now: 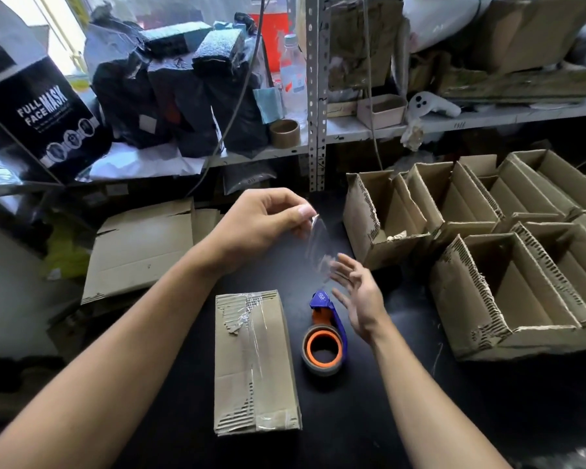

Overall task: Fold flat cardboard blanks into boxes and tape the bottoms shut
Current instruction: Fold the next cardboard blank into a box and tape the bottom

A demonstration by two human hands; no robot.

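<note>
- Cardboard box (256,363): lies bottom-up on the black table (369,418), nearest the viewer, between the two forearms. Clear tape runs the length of its seam; the outer paper is torn near the far and near ends, showing the corrugation.
- Tape dispenser (325,336): blue handle, orange core, roll of tape on it. Rests on the table just right of the box, not touching it, under the right hand.
- Right hand (357,296): above the dispenser, palm turned left, fingers spread and relaxed, gripping nothing. The lower end of the strip hangs by its fingertips; contact cannot be told.
- Strip of clear tape (318,242): short loose piece, hanging in the air between the two hands, well above the table.
- Left hand (261,225): raised beyond the box, thumb and fingers pinching the upper end of the strip.
- Flat cardboard blank (139,248): large sheet lying to the left of the table, beyond the left forearm.
- Folded boxes (501,265): several open-topped boxes standing close together on the right side of the table, edges ragged.
- Metal shelf (318,96): at the back. On it a black "FULL FACE MASK" carton (44,113), black bags (183,96), a plastic bottle (293,69), an empty tape core (285,133), a small pink tray (383,110).
</note>
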